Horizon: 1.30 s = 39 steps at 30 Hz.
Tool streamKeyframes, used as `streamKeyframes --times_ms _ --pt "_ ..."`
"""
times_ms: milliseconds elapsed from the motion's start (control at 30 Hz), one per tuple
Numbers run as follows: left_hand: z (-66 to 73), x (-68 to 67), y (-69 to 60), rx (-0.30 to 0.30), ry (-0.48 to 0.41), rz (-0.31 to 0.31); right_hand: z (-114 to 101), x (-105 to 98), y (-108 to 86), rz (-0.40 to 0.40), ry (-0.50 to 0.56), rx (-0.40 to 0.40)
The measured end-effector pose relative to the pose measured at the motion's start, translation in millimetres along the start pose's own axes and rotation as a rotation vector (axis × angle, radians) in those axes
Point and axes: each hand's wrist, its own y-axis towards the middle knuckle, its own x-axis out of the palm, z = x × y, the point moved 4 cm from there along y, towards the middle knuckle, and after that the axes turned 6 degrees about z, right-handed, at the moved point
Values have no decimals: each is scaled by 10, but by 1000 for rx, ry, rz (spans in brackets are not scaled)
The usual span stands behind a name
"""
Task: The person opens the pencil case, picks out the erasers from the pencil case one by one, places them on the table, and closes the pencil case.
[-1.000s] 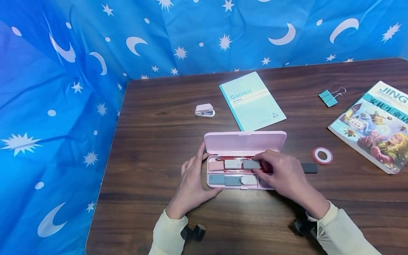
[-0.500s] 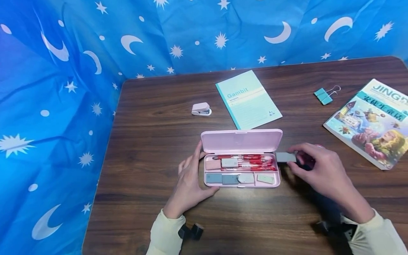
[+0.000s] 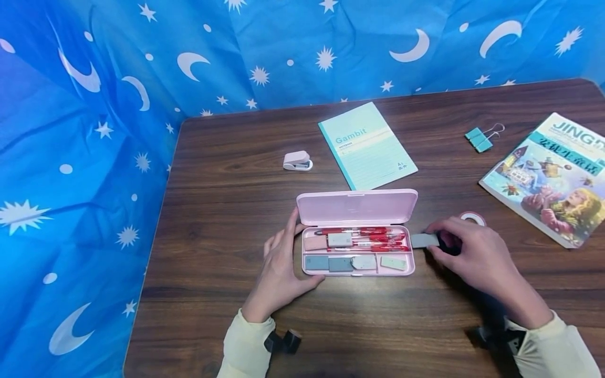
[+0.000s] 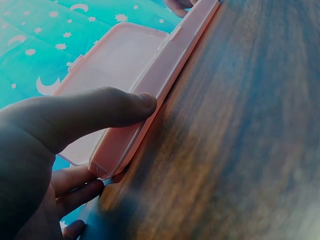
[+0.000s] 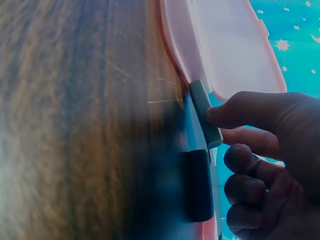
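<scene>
In the head view, the right hand [image 3: 477,254] pinches a grey eraser [image 3: 425,241] just right of the open pencil case [image 3: 356,209]; whether the two touch, I cannot tell. That hand hides the eraser's right end and part of the tape [image 3: 478,216]. The left hand [image 3: 279,270] grips the case's left end. The book [image 3: 550,178] is cut off at the right. The notebook [image 3: 368,146] lies just behind the lid; the wooden table [image 3: 227,210] spreads leftward to its edge, against blue patterned cloth [image 3: 293,47].

In the left wrist view, the thumb presses the case's front wall; the contents are hidden.

In the right wrist view, a black block [image 5: 200,185] sits near the eraser, blurred.
</scene>
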Motion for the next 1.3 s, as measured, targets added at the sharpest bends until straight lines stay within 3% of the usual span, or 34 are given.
streamKeyframes --times_ms 333,567,733,900,1067,1300 --pt "-14 12 -1 -11 -1 -6 -16 1 -4 -66 -46 25" --pt "-15 1 2 -13 0 -6 -331 -107 111 41 31 -45" --pt "-19 3 0 -5 2 -6 -671 99 218 48 100 -139" --pt "-21 14 6 -15 -11 -17 -906 401 303 -4 101 -196" --pt "-23 23 19 -18 -17 -20 -995 606 382 -50 83 -181" --pt "-28 16 2 -48 -9 -30 -1028 676 424 -57 80 -177"
